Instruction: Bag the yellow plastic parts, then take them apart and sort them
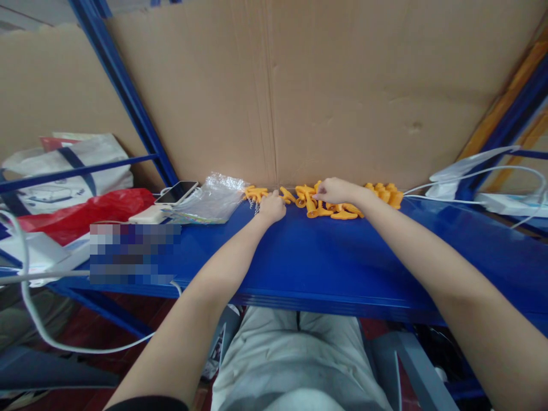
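Both arms reach across the blue shelf (325,268) to its back edge; left hand (272,208) curled, seemingly pinching an orange piece, grip unclear; right hand (338,190) fingers down on the orange plastic parts (329,210), closure can't tell; parts lie in a row against the cardboard backing (299,91), likely as a backstop; clear bag (212,200) and phone (176,192) left of the left hand, out of the way.

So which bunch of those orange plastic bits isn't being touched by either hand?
The far-right cluster of orange pieces, beside the white cable. The right hand rests on the middle pile; the left hand sits by the left bunch.
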Motion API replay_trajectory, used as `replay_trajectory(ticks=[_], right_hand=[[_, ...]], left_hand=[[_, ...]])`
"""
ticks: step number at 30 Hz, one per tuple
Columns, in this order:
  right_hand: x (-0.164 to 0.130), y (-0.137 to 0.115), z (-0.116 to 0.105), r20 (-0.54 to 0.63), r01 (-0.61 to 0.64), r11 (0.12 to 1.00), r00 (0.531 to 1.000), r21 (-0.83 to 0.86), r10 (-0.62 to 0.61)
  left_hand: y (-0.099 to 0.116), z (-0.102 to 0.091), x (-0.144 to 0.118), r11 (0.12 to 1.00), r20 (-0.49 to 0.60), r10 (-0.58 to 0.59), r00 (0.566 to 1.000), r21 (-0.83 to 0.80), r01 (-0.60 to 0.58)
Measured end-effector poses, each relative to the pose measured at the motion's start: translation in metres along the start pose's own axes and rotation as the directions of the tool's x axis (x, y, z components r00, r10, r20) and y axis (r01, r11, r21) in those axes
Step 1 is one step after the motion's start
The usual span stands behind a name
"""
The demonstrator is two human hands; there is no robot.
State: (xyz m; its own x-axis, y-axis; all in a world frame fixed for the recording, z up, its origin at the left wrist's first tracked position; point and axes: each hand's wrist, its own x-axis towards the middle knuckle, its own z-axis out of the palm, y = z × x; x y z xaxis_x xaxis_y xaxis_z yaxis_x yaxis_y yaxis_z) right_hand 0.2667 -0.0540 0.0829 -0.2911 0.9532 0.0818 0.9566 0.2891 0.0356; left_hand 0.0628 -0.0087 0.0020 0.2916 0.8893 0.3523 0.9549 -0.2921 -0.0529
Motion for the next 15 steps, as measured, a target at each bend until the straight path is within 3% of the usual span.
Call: replay_trajectory(ticks=[4, 8, 15], right_hand=[[-0.002, -0.023, 0.026, 0.003, -0.079, 0.996, 0.997, -0.052, 0.079], [-0.001, -0.03, 0.045, -0.051, -0.18, 0.984, 0.982, 0.008, 0.181], [-0.01, -0.031, 0.052, -0.036, -0.257, 0.949, 0.963, 0.181, 0.268]], left_hand=[[0.003, -0.003, -0.002, 1.0, 0.009, 0.02, 1.0, 0.023, -0.02], [0.006, -0.006, -0.005, 0.999, 0.035, 0.02, 0.999, 0.04, -0.022], [0.006, -0.004, -0.004, 0.998, 0.03, 0.031, 0.999, 0.059, -0.033]])
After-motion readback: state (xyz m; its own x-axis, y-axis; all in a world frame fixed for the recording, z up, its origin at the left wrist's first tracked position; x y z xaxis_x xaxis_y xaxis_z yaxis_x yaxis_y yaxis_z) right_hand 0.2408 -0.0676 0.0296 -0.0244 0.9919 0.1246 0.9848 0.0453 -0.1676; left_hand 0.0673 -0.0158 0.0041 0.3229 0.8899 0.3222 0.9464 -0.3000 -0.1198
